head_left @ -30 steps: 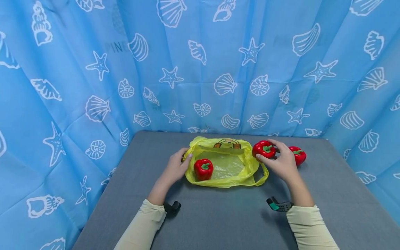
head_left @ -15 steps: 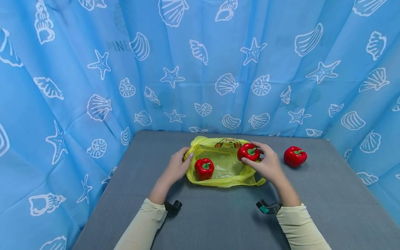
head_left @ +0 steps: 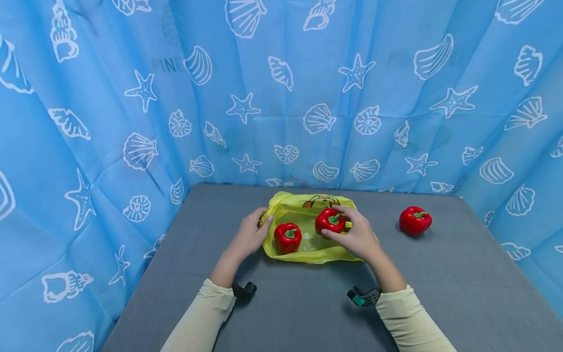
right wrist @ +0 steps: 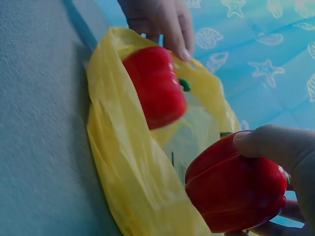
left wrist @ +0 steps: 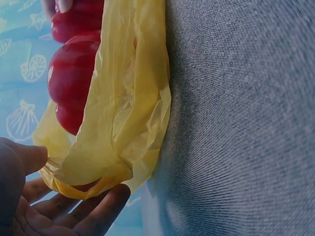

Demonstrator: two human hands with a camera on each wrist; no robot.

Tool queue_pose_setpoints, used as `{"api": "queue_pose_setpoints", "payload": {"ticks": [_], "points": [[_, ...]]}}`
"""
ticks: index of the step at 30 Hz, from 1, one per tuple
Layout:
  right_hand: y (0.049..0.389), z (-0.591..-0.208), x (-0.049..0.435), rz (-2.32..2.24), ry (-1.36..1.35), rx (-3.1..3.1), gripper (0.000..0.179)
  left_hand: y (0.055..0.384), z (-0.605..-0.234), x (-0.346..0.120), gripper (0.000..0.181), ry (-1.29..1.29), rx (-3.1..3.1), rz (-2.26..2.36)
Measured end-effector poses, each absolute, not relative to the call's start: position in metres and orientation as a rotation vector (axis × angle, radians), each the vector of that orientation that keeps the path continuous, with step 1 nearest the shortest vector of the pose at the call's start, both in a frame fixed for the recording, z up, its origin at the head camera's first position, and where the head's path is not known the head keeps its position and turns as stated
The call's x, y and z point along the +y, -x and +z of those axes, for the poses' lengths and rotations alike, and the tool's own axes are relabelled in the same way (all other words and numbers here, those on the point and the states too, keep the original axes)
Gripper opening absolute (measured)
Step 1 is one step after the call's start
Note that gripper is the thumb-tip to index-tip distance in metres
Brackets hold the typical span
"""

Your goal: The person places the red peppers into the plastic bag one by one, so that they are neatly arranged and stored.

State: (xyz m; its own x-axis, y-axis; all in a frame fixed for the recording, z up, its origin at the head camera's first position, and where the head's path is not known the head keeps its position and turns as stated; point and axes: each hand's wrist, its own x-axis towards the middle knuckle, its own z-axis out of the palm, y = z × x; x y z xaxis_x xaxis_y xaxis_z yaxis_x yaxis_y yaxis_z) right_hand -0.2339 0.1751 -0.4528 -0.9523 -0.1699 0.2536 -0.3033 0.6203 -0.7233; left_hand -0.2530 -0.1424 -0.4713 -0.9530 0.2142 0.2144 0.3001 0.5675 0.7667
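Note:
A yellow plastic bag (head_left: pixel 323 255) lies with its mouth spread wide on the grey table. At its left edge my left hand (head_left: pixel 247 235) pinches the rim, thumb inside and fingers outside, as the left wrist view shows. One red bell pepper (head_left: pixel 283 237) with a green stem sits in the left part of the bag. My right hand (head_left: pixel 361 235) grips a second red bell pepper (right wrist: pixel 236 189) between thumb and fingers, over the bag's opening and just right of the first. Part of the bag's right side is hidden behind this hand.
Another red bell pepper (head_left: pixel 413 222) rests on the table (head_left: pixel 466 274) to the right of the bag. A blue curtain (head_left: pixel 281 98) with white shell and starfish prints hangs behind the table and along both sides.
My right hand has carried its bell pepper leftward from beyond the bag's right edge to over the opening, uncovering the bell pepper on the table. The left hand has stayed at the rim.

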Motion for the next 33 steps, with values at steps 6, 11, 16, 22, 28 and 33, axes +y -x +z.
{"api": "queue_pose_setpoints", "payload": {"ticks": [6, 11, 16, 22, 28, 33], "points": [[0.233, -0.458, 0.165, 1.252, -0.459, -2.684, 0.071, 0.253, -0.471, -0.142, 0.043, 0.443, -2.697, -1.351], [0.231, -0.461, 0.159, 1.264, -0.523, -2.674, 0.071, 0.253, -0.472, -0.143, 0.043, 0.450, -2.694, -1.348], [0.230, -0.464, 0.156, 1.284, -0.571, -2.694, 0.071, 0.254, -0.472, -0.143, 0.043, 0.456, -2.688, -1.342], [0.230, -0.467, 0.156, 1.289, -0.620, -2.723, 0.071, 0.254, -0.474, -0.143, 0.043, 0.468, -2.677, -1.342], [0.231, -0.470, 0.157, 1.280, -0.661, -2.736, 0.070, 0.255, -0.474, -0.142, 0.044, 0.451, -2.692, -1.350], [0.232, -0.471, 0.157, 1.250, -0.737, -2.734, 0.068, 0.256, -0.475, -0.143, 0.044, 0.445, -2.697, -1.344]]}}
